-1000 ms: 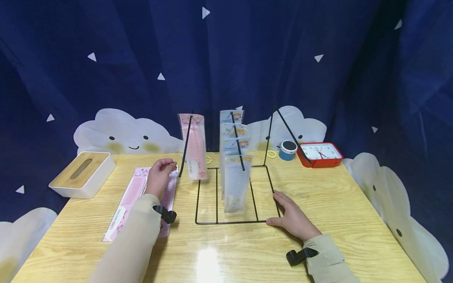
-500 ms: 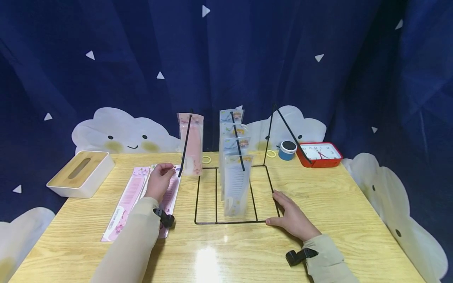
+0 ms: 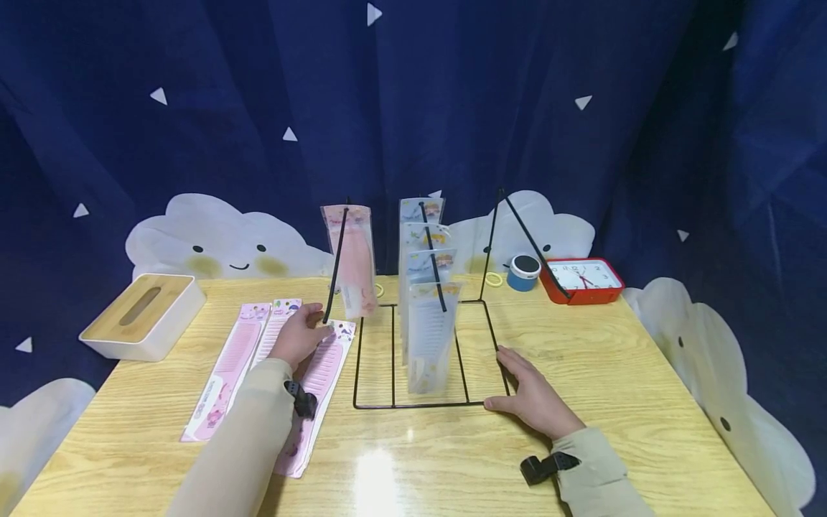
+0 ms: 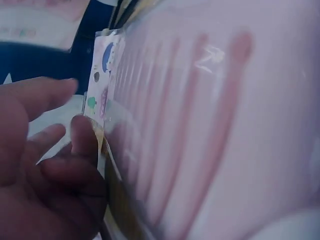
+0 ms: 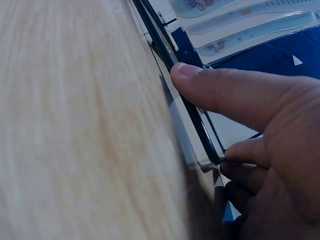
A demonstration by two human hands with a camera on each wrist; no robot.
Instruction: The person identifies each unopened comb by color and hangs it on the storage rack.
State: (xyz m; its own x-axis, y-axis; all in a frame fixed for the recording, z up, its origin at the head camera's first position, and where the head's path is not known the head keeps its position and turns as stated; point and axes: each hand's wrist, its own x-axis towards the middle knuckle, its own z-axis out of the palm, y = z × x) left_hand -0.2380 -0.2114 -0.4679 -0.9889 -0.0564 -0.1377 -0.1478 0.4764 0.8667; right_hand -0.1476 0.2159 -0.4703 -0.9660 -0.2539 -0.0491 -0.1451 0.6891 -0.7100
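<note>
The left hand [image 3: 300, 339] pinches the top of a pink comb packet [image 3: 321, 372] just left of the black rack [image 3: 433, 406], wood surface [image 3: 344, 396] showing between their edges. The right hand [image 3: 533, 395] touches the rack's near right corner, thumb and fingers apart.

The pink packets [image 3: 321, 377] and blue packets [image 3: 431, 337] look like clear, glossy plastic; the black rack [image 3: 426, 406] looks like smooth metal. The table [image 3: 491, 467] shows wood grain under a glossy sheen, and the curtain [image 3: 478, 93] is matt cloth. The tissue box [image 3: 176, 316] resembles smooth white plastic.
</note>
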